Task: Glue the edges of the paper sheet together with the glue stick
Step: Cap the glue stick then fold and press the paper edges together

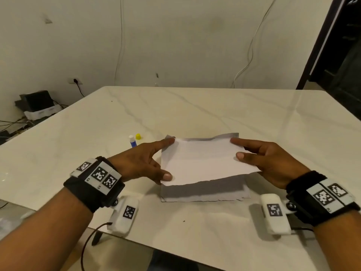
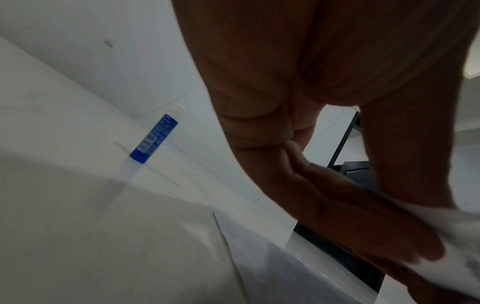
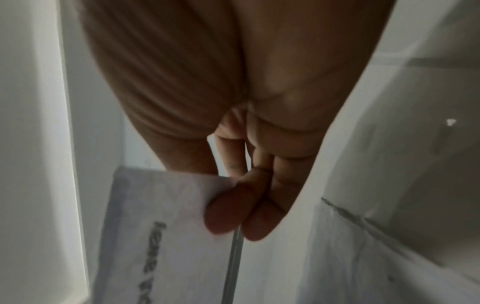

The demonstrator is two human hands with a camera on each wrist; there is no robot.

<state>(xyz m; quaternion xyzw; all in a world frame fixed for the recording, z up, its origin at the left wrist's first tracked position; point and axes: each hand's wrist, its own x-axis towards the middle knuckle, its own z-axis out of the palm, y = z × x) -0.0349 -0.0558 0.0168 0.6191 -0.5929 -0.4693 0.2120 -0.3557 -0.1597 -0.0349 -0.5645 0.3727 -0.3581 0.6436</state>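
Note:
A white paper sheet (image 1: 203,159) is lifted off the marble table, its near flap raised above the part lying flat. My left hand (image 1: 144,163) pinches the sheet's left edge, thumb on top and fingers under it. My right hand (image 1: 267,159) pinches the right edge the same way. The right wrist view shows fingertips (image 3: 223,214) under the paper sheet (image 3: 161,236), which bears dark print. The glue stick (image 1: 132,142), blue-labelled and uncapped, stands beyond my left hand. Its yellow cap (image 1: 138,136) rests beside it. The left wrist view shows the glue stick (image 2: 155,137) standing left of the fingers.
The marble table (image 1: 195,106) spreads wide behind the sheet. White cables hang down the back wall. A black-and-white box (image 1: 38,104) and wires lie on the floor at the left. A dark doorway (image 1: 340,55) stands at the right.

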